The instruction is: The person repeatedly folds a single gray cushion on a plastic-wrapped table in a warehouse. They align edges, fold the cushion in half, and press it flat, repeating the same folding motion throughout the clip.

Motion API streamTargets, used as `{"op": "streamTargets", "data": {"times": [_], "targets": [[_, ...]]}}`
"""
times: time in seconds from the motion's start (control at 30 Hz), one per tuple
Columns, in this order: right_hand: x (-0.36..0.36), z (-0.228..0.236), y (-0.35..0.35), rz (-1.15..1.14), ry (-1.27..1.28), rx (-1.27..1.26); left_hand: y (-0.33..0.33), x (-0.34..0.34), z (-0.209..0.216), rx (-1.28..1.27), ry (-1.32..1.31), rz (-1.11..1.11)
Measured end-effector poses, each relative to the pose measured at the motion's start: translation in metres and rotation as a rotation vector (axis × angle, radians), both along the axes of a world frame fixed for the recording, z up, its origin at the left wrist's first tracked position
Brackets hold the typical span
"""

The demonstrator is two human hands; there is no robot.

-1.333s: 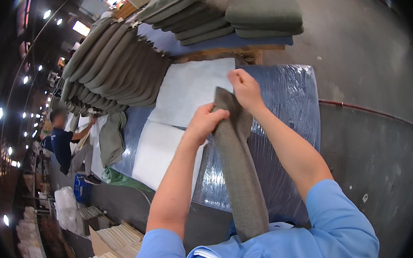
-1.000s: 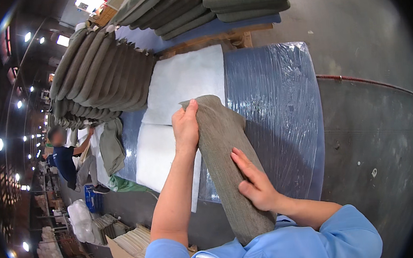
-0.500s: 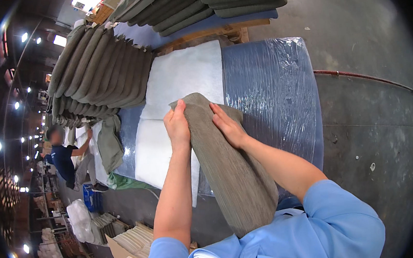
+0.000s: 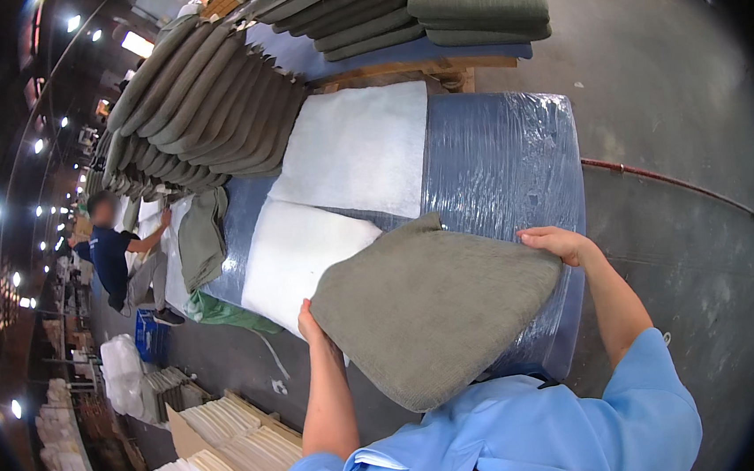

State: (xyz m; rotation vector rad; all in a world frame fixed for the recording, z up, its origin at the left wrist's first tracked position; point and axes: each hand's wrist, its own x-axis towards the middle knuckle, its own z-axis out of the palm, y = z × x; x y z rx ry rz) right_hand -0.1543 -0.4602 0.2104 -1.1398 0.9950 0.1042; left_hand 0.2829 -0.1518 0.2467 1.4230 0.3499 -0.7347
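A grey-green fabric seat cushion (image 4: pixel 436 306) lies between my hands, its broad face turned up and its near edge against my blue shirt. My left hand (image 4: pixel 309 320) grips its left side, thumb on the edge and the other fingers hidden beneath. At the far right corner, my right hand (image 4: pixel 557 244) holds the cushion with the thumb along the top. Beyond it, two white padding sheets (image 4: pixel 352 140) rest on a plastic-wrapped blue surface (image 4: pixel 495 155); the cushion covers part of the nearer one.
Grey-green cushions stand in a tall stack (image 4: pixel 207 98) at the far left, with more piled (image 4: pixel 478 2) at the back. A co-worker (image 4: pixel 113 256) in dark clothing is at the left. White foam pieces fill a carton (image 4: pixel 233 433) at lower left. A red hose (image 4: pixel 656 176) crosses the floor at right.
The cushion has turned from edge-up to broad face up. My right hand has moved outward to the right, and my left hand has come down nearer to me.
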Motion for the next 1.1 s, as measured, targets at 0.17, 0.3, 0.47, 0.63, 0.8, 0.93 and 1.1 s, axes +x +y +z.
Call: {"op": "streamTargets", "data": {"times": [0.17,0.3,0.47,0.63,0.8,0.93,1.1], "targets": [[-0.019,0.022,-0.013,0.016,-0.017,-0.198,0.03,-0.064,-0.022,0.037,0.131,0.108],[-0.032,0.104,-0.004,0.022,-0.125,-0.237,0.107,-0.093,-0.049,-0.334,0.294,-0.154],[-0.023,0.135,0.033,-0.072,-0.113,-0.509,0.118,-0.116,-0.086,-0.295,0.336,-0.286],[-0.016,0.12,0.069,-0.042,-0.077,-0.705,0.126,-0.123,-0.112,0.133,0.193,-0.496],[-0.031,0.113,0.103,-0.002,-0.201,-0.646,0.117,-0.107,-0.142,0.286,0.297,-0.581],[-0.039,0.117,0.116,0.061,-0.144,-0.537,0.103,-0.101,-0.165,0.689,-0.223,-0.976],[-0.001,0.127,0.081,0.571,0.227,-0.695,0.085,-0.107,-0.169,0.84,-0.574,-1.146]]}}
